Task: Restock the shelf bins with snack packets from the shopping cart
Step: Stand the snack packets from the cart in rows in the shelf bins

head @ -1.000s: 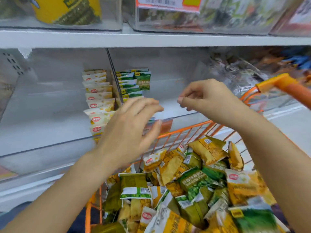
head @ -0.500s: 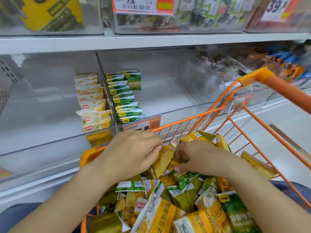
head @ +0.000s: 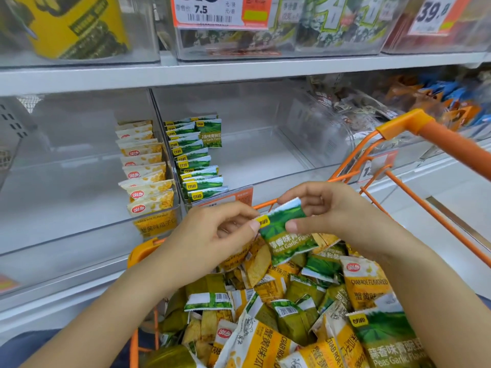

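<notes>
A green garlic-pea packet (head: 288,236) hangs above the orange shopping cart (head: 403,128), held between both hands. My left hand (head: 212,235) pinches its left top corner and my right hand (head: 326,211) pinches its right top edge. Below them the cart is heaped with several yellow crab-roe packets (head: 368,284) and green pea packets (head: 382,338). On the shelf behind, a clear bin holds a row of yellow packets (head: 144,168) at the left. The adjoining clear bin (head: 265,155) holds a row of green packets (head: 196,160) along its left wall.
The shelf board above (head: 239,71) carries more clear bins with price tags (head: 220,11). A bin of mixed snacks (head: 353,112) stands to the right behind the cart handle. The floor (head: 446,205) shows right of the cart.
Both hands have come up out of the packet pile, lifting one green pea packet between them. A second ago they were raised near the shelf bins, holding nothing.
</notes>
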Motion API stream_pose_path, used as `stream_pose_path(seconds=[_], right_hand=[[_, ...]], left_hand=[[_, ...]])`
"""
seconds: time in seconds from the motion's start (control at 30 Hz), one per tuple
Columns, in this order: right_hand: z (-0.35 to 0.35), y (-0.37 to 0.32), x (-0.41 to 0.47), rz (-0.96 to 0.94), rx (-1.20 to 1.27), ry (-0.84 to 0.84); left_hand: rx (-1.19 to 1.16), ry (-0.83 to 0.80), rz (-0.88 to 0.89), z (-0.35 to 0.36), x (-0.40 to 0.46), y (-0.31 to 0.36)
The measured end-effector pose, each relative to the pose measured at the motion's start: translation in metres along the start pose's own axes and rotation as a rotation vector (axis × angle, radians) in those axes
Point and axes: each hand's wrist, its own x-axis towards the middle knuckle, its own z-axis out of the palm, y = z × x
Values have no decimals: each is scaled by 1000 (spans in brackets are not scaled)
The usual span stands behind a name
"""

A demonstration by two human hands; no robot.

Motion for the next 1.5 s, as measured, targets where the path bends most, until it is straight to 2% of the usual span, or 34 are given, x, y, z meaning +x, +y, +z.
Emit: stream_pose_path(seconds=[0.13,0.33,0.57,0.63,0.73,0.83,0.9,1.0,1.13,1.23,1.3,1.4,1.5], right_hand=[[7,-2,1,-66,165,62],[18,3,5,-100,232,117],[28,3,12,-80,203,125],[29,4,16,-86,88,112],[30,-8,25,-142,-64,92],[25,-23,45,-188,-157,120],[21,-32,65,-220,-193,184],[15,-35,105,-161,-125,254],[10,-25,166,32,-25,261],[12,-12,216,129,-47,272],[14,-5,247,167,-155,264],[21,1,279,150,-343,250],[31,11,299,152,-324,239]], left_hand=[[-180,-22,-50,-2,3,1],[-169,9,19,-3,4,6],[-205,223,11,-7,6,6],[-199,250,8,-10,7,8],[-81,286,8,-12,7,6],[345,483,95,-20,12,0],[466,562,129,-31,19,-12],[575,563,-43,-53,31,-28],[484,500,-199,-59,37,-36],[490,512,-160,-57,38,-37],[482,513,-147,-58,38,-39],[494,518,-117,-59,38,-41],[498,504,-110,-59,39,-43]])
